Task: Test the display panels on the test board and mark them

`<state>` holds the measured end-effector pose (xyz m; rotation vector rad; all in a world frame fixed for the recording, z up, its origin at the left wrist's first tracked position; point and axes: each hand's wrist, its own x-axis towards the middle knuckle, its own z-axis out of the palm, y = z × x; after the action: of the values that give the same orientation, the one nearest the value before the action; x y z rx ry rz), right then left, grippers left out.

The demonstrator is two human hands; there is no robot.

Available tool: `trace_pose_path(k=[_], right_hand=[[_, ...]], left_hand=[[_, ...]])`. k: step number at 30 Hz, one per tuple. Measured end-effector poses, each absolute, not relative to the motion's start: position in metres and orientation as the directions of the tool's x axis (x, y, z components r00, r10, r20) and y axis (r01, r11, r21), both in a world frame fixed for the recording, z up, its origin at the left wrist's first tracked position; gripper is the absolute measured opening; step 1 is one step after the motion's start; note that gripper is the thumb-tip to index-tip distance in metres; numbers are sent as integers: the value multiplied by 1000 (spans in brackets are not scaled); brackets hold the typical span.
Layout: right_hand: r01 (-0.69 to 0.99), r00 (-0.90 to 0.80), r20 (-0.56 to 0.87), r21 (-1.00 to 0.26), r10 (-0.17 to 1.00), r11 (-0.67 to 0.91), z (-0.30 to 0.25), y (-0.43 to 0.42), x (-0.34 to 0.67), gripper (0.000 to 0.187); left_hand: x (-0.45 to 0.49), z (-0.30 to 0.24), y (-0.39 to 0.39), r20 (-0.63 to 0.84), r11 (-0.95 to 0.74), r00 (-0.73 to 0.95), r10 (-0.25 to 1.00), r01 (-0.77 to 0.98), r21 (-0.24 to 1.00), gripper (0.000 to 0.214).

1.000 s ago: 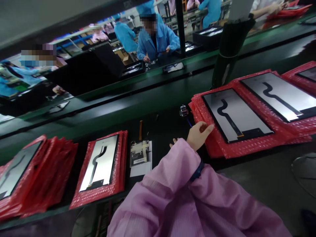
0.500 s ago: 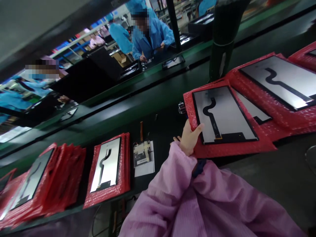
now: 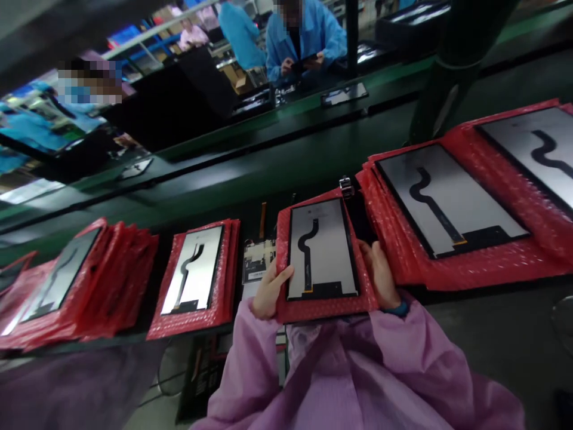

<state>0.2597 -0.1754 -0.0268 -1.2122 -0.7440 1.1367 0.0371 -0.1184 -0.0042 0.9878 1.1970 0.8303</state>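
Note:
A display panel (image 3: 333, 251) with a black curved ribbon cable lies on a red bubble-wrap sleeve (image 3: 322, 309), and I hold the two together in front of me. My left hand (image 3: 268, 291) grips the left edge, thumb on top near the panel's corner. At the opposite side my right hand (image 3: 381, 276) is closed around the edge of the sleeve, its fingers partly hidden. Just right of it, a stack of red sleeves carries another display panel (image 3: 447, 203). Behind my left hand lies a small circuit part (image 3: 258, 258) with an orange flex strip, partly covered.
Left on the dark bench stands a stack of red sleeves (image 3: 229, 272) topped by a panel; farther left is a leaning pile (image 3: 119, 278). Beyond a green rail (image 3: 188, 182), co-workers in blue sit, one (image 3: 308, 36) holding a dark flat object. A dark green post (image 3: 441, 98) rises at right.
The sleeve and panel have moved left off the right stack to in front of me. My right hand, mostly hidden before, now holds the right edge. Another panel shows on that stack.

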Motion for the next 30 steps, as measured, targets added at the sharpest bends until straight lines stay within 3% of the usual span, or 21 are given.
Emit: trace_pose_path(k=[3,5,7,10,12,14,16,18,20,25,27,30], right_hand=[[-322,232,-186,-941,955,-105,-36,-173,257,54],[-291,237,-206,-947,949,-133,-42,-170,257,60],[-219,258,-198,-965,946,-142,-49,-165,258,62],[-80,303,-146,-989,942,-128,-60,-160,258,65],[82,342,-73,-991,937,-107,-63,-160,256,62],[337,367,56,-938,928,-77,-57,-166,252,56],[627,328,217,-778,919,-40,-39,-177,246,50],[825,196,343,-564,919,34,-13,-190,239,48],[896,15,399,-412,917,164,15,-197,231,45],[920,-274,386,-162,881,358,33,-156,216,43],[934,-264,319,-152,910,324,15,-126,214,48],[951,-214,198,-182,957,250,-17,-95,215,76]], left_hand=[[35,-20,-114,-364,372,210,908,-2,928,54],[34,-25,-111,-321,309,173,931,93,946,51],[29,-23,-108,-229,197,92,969,271,942,48],[17,-9,-97,28,-11,-25,999,528,849,38],[11,0,-79,189,-101,-62,980,665,740,26],[8,2,-53,254,-97,-71,965,799,594,24],[9,-3,-25,217,-25,-89,972,881,473,36],[10,-13,0,160,54,-136,978,899,435,57],[11,-23,17,145,76,-163,976,878,473,64],[4,-33,29,206,-25,-125,970,797,603,17],[1,-32,29,229,-65,-117,966,751,657,13],[0,-31,30,234,-108,-106,966,660,744,9]])
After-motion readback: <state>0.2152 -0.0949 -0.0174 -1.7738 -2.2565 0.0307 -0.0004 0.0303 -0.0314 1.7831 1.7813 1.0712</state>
